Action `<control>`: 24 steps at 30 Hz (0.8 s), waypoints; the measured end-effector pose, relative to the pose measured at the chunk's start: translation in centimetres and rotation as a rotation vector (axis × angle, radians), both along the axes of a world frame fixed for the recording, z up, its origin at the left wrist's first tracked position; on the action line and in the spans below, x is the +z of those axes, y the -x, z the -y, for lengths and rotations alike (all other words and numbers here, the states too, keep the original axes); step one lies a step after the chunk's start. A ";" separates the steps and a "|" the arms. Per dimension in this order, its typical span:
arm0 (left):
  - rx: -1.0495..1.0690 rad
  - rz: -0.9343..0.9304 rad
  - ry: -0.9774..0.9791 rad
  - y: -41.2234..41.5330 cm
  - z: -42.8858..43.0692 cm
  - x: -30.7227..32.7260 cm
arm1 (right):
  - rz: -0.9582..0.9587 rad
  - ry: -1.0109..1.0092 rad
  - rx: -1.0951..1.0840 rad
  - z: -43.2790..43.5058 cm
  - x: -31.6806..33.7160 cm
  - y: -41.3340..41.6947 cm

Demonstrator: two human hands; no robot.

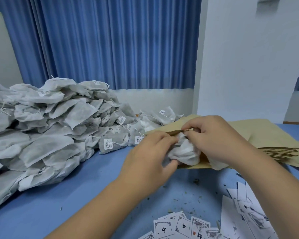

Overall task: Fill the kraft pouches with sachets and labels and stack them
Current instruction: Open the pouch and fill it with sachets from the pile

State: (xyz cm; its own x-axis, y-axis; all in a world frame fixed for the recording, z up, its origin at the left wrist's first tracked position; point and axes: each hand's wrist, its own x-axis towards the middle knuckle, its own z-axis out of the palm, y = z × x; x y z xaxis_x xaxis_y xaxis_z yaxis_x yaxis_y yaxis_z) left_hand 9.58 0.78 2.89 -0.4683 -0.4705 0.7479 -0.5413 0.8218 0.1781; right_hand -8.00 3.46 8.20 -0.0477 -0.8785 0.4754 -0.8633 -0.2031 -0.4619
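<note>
Left hand (pixel 150 157) fingers curl round the sachet (pixel 185 150), bunched between both sets of fingertips at the kraft pouch (pixel 164 129) mouth, while right hand (pixel 214 137) pinches the upper lip, apparently holding it open.

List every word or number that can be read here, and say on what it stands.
"中": on a white label card, near edge.
"中": on the neighbouring card.
Third card: character cut off, unclear.
Barcode tags on the sachets: print too small to read.
Kraft pouches: no text visible.
</note>
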 end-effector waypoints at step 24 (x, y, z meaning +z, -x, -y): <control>-0.191 0.259 -0.203 0.1 0.2 -0.3 | -0.150 0.112 0.041 -1.4 1.3 -3.2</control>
